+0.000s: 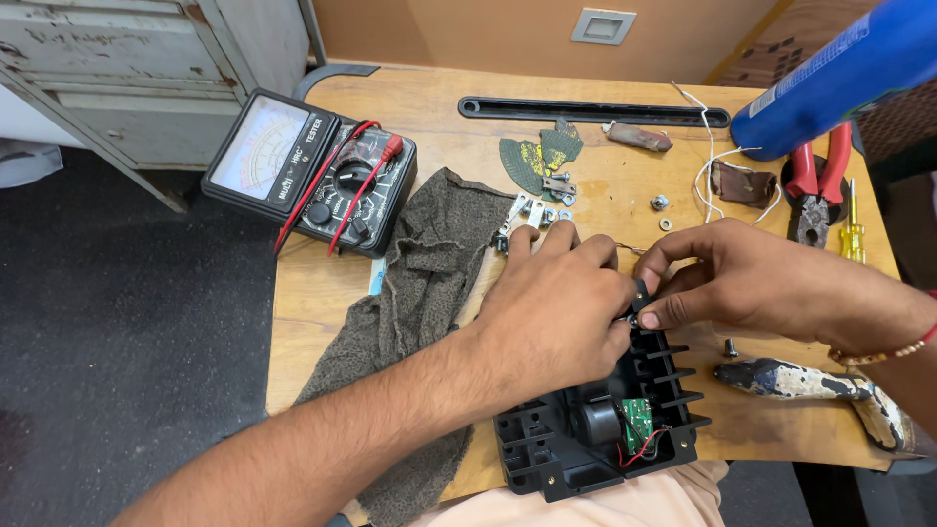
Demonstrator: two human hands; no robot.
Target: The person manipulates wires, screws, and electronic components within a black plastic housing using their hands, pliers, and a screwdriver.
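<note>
Pinched between both hands, a small metal part sits at the top edge of the black plastic housing [595, 429], lower centre of the frame. Left hand [561, 312] curls closed over it; right hand [742, 283] nips it with thumb and forefinger. A slip could drop the piece among the housing's ribs. Around them: one grey rag [420, 293], one analogue multimeter [307, 171] upper left, one pair of red pliers [818, 185], one yellow screwdriver [852, 229].

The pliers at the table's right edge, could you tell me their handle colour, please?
Red, on the pliers in the head view.
</note>
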